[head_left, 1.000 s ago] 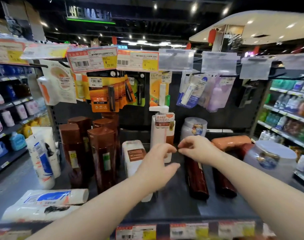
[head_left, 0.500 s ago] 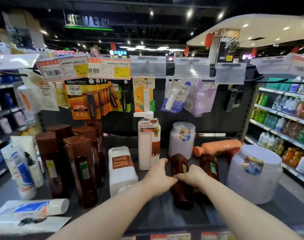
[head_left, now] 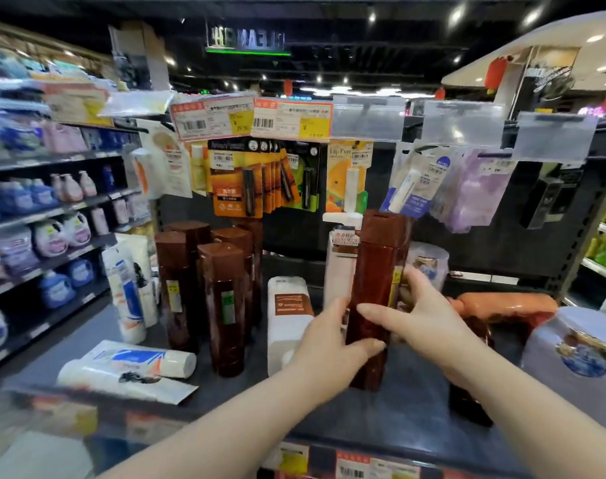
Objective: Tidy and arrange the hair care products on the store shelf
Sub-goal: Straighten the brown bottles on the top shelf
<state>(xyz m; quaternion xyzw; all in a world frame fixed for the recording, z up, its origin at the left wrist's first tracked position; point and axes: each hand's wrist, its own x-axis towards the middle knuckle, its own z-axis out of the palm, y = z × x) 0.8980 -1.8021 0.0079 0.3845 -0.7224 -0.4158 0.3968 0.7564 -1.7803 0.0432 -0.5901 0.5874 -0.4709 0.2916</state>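
You: L hand (head_left: 332, 344) + R hand (head_left: 429, 326) grip tall glossy brown plastic bottle (head_left: 377, 281), upright, in front of white pump bottle (head_left: 339, 271); R fingers spread, L curled round it.

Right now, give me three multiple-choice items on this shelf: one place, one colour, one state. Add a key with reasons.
1. Where on the shelf do the white tubes lie?
A) front left
B) back right
C) middle, at the back

2. What colour is the held bottle?
A) white
B) green
C) brown

3. How is the orange bottle placed?
A) standing upright
B) lying on its side
C) held in the air

Key:
1 A: both tubes lie flat near the front left edge.
2 C: the held bottle, gripped upright by the left hand and the right hand, is brown.
3 B: it lies lengthwise on the shelf beyond the right hand.
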